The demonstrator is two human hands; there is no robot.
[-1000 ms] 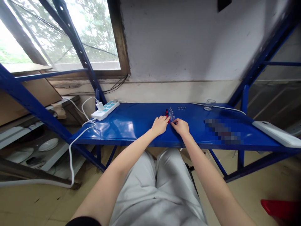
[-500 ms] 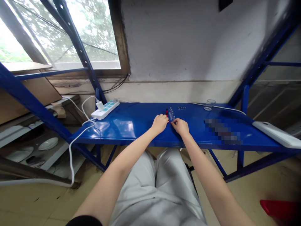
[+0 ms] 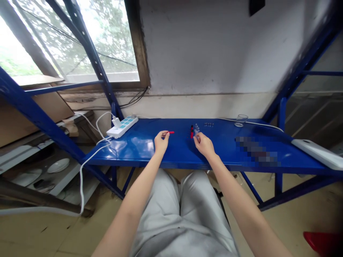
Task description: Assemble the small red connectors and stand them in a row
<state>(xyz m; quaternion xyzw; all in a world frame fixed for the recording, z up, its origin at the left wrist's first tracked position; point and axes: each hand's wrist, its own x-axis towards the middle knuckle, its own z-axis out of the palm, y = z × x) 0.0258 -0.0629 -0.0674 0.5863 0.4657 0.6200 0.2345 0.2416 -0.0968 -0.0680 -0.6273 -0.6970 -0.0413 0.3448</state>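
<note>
My left hand (image 3: 161,142) pinches a slim red stick-like piece (image 3: 170,132), which points to the right just above the blue table. To the right, my right hand (image 3: 204,144) has its thumb and forefinger together at the near end of a cluster of small clear plastic pieces (image 3: 197,127). Whatever those fingertips hold is too small to make out. Beside the clear pieces lie several small red and black pieces (image 3: 192,131) in a short row. Farther right and back, a row of tiny metallic pieces (image 3: 209,125) lies on the table.
A white power strip (image 3: 122,127) with a plug and cable sits at the table's (image 3: 139,153) left end. Toward the right are a drinking glass (image 3: 241,120), a blurred-out dark object (image 3: 255,151) and a white flat device (image 3: 317,153). Blue metal posts frame both ends.
My left hand has moved left, away from the red and black pieces, and now shows a red stick-like piece in its fingers. My right hand stays by the clear pieces.
</note>
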